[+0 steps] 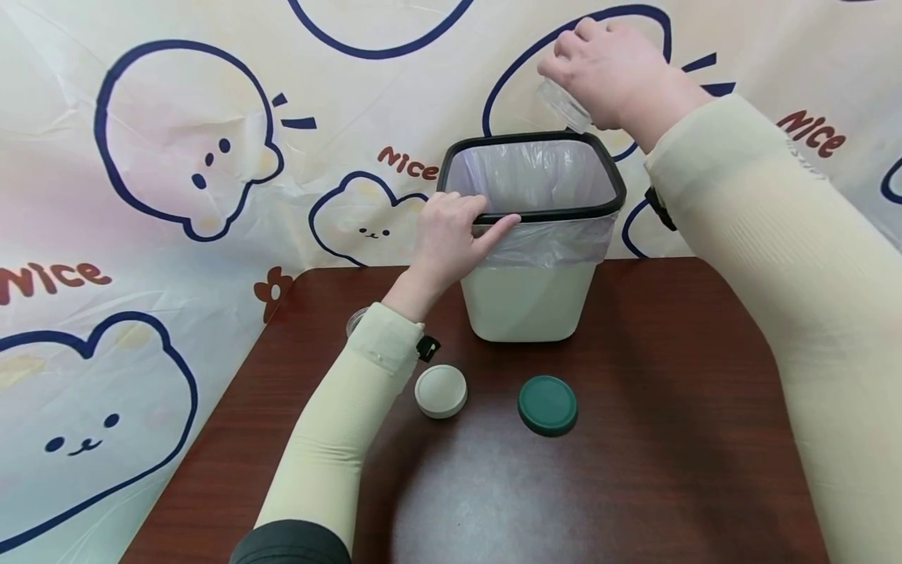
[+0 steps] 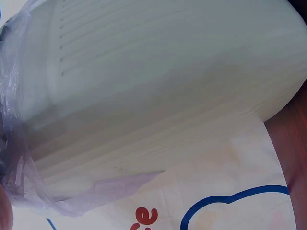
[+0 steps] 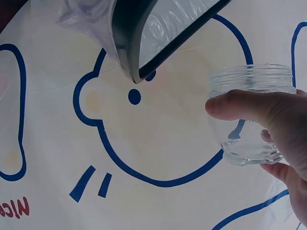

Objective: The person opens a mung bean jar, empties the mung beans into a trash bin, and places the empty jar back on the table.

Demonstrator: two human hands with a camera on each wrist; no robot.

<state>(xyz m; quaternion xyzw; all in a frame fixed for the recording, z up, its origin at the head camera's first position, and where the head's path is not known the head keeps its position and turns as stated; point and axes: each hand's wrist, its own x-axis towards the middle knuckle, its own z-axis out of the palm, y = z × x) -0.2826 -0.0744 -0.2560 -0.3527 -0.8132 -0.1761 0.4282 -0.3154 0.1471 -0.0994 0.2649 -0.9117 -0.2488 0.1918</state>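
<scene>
My left hand [image 1: 451,239] grips the near left part of the black rim of a pale trash bin [image 1: 528,301], its thumb lying along the front edge. A translucent liner bag [image 1: 550,243] lines the bin and folds out over its rim. My right hand [image 1: 609,74] holds a clear glass jar [image 1: 564,106] up by the bin's far right corner. The jar is tipped with its threaded mouth [image 3: 252,76] downward, and its lid is off. No contents show through the glass. In the left wrist view the bin's side [image 2: 158,72] fills most of the picture.
A white round lid [image 1: 441,391] and a green round lid [image 1: 547,405] lie on the dark wooden table [image 1: 648,486] in front of the bin. A clear round object [image 1: 355,319] is mostly hidden behind the left sleeve. A printed cloth [image 1: 211,313] hangs behind and to the left.
</scene>
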